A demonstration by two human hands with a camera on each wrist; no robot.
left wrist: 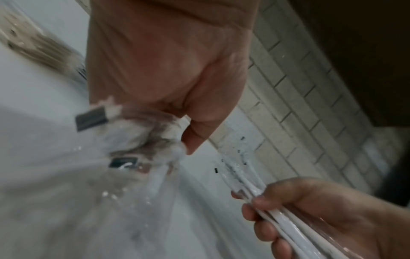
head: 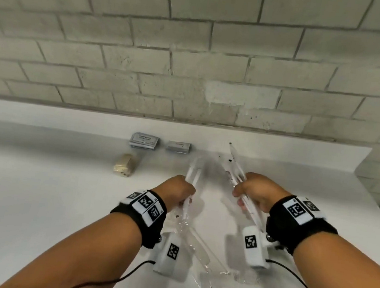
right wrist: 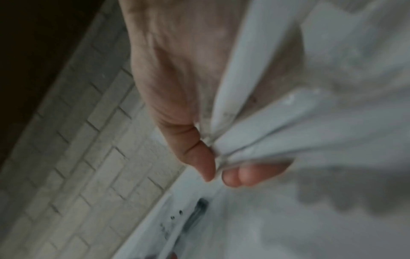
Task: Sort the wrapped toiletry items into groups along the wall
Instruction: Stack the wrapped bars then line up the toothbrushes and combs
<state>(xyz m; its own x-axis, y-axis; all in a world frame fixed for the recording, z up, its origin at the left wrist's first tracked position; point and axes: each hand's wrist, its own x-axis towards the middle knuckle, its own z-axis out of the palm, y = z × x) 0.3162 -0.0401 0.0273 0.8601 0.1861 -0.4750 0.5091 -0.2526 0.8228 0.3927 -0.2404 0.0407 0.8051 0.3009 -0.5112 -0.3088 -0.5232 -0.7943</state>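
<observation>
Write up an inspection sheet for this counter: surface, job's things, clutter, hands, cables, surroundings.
Surface: white counter, against the wall.
Job's things: two grey packet stacks by the wall; beige bar in front; clear-wrapped white sticks in both hands; more wrapped items near the wrists.
Clutter: nothing seen.
Hands: left hand and right hand each grip a bundle.
Cables: black wrist-camera cables.
Surroundings: grey brick wall.

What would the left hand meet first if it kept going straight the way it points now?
Likely the small grey packet by the wall. The left hand, gripping clear-wrapped white sticks, points toward it across bare counter. Depth is unclear, and it may pass just right of the packet.
</observation>
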